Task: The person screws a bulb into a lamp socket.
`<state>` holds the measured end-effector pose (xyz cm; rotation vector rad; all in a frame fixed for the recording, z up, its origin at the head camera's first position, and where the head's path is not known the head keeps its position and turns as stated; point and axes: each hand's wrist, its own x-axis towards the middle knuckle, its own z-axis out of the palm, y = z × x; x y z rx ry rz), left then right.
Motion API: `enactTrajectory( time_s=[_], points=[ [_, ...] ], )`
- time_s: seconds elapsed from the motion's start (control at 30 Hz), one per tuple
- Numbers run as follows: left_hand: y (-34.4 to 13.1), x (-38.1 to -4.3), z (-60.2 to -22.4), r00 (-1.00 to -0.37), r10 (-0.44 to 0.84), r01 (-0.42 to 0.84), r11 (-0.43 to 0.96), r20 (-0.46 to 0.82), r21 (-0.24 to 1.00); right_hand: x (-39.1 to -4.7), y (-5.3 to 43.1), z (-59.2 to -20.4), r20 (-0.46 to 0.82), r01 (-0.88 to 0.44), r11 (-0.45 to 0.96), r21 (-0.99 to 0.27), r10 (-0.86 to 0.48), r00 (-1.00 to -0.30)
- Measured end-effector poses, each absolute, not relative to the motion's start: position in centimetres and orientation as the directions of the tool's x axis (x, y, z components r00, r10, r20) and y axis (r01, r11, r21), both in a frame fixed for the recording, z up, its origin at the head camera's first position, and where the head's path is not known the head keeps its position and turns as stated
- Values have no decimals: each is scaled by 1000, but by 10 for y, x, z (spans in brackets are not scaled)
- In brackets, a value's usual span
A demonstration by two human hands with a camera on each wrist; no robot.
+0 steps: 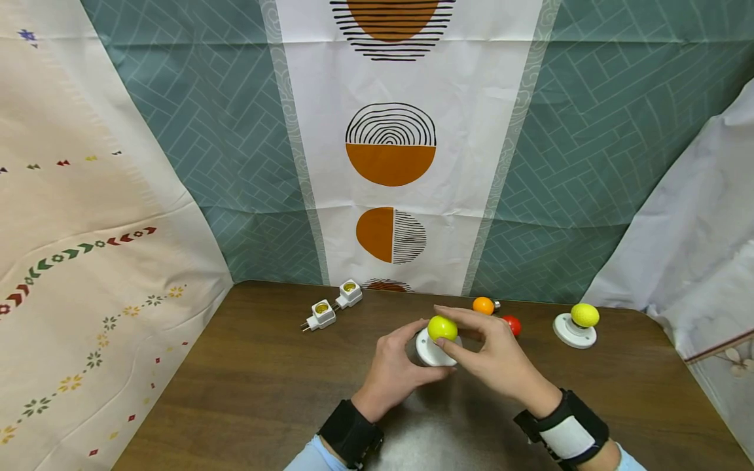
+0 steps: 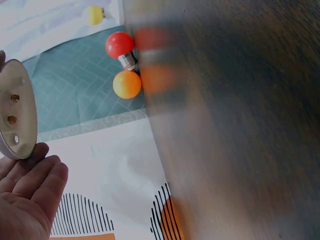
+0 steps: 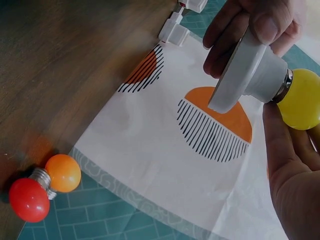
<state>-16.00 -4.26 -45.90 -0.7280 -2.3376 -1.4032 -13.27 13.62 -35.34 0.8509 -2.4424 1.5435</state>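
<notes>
My left hand (image 1: 396,366) grips a white round lamp holder (image 1: 430,351) by the rim of its base, above the table. A yellow light bulb (image 1: 442,328) sits in the holder's mouth, a strip of its metal cap showing in the right wrist view. My right hand (image 1: 497,356) has its thumb and fingers around this bulb (image 3: 302,99). In the left wrist view the underside of the holder (image 2: 17,110) shows two brass screws, with my left fingers (image 2: 47,182) against its edge. The right hand is out of sight there.
Behind the hands lie an orange bulb (image 1: 483,305) and a red bulb (image 1: 512,325). At right stands another white holder (image 1: 574,332) with a yellow bulb (image 1: 585,315). Two white plug-in sockets (image 1: 321,315) lie at the back left. A patterned cloth (image 1: 389,196) hangs behind the table (image 1: 253,392).
</notes>
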Motion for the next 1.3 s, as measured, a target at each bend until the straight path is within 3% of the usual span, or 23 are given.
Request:
enactTrajectory(
  time_s=[0.4,0.73,1.03,1.3],
  points=[
    [-43,-158,-458,-839,255,544,403,481,735,-130,134,-352,424,-525,305,-795,-338,-840],
    [-41,-156,-457,-846,240,532,411,475,740,-131,131,-362,445,-484,306,-820,-192,-875],
    [-42,-158,-458,-834,248,552,397,493,734,-150,145,-388,431,-531,331,-780,-331,-840],
    [-43,-160,-459,-825,260,565,386,501,729,-142,141,-369,401,-539,304,-785,-415,-817]
  ],
)
